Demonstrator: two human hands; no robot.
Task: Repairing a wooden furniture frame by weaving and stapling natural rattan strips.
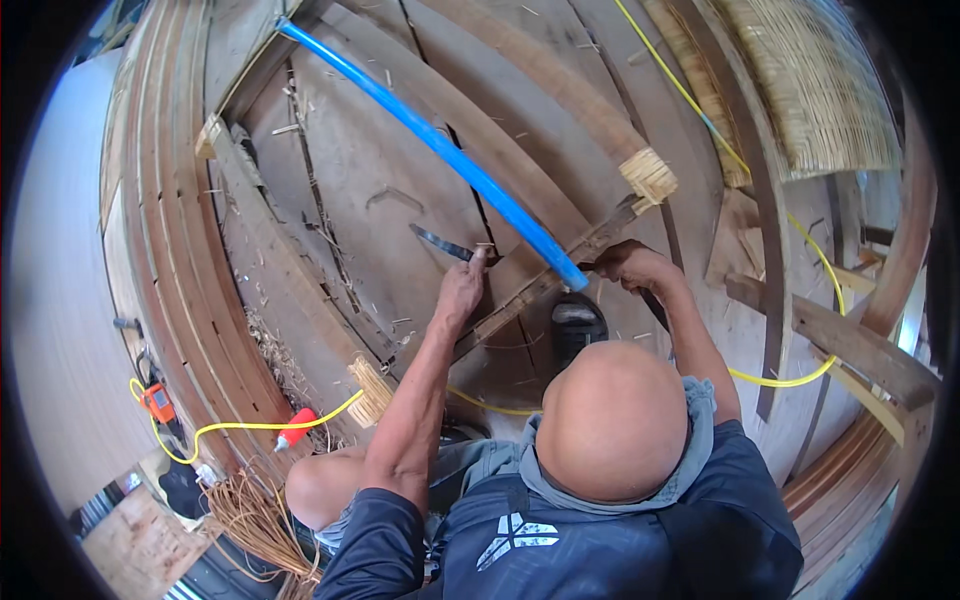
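My left hand (462, 288) is closed around a dark, narrow tool (440, 243), thumb up, beside the inner edge of a wooden rail (535, 292). The tool's kind is unclear. My right hand (640, 268) is closed at the rail's right part, with fingers bent inward. A dark curved piece (655, 310) hangs below it; what the fingers grip is mostly hidden. A blue tube (440, 150) runs diagonally from the far left over the wooden frame, its near end between my hands. Woven cane binding (648, 176) wraps one frame corner.
Wood shavings (270, 350) lie by stacked boards (165, 270) at left. A yellow hose (260, 426) winds across the floor past a red bottle (295, 430) and an orange device (157, 402). A cane bundle (255, 515) lies lower left. A woven mat (815, 80) and timbers (840, 335) stand right.
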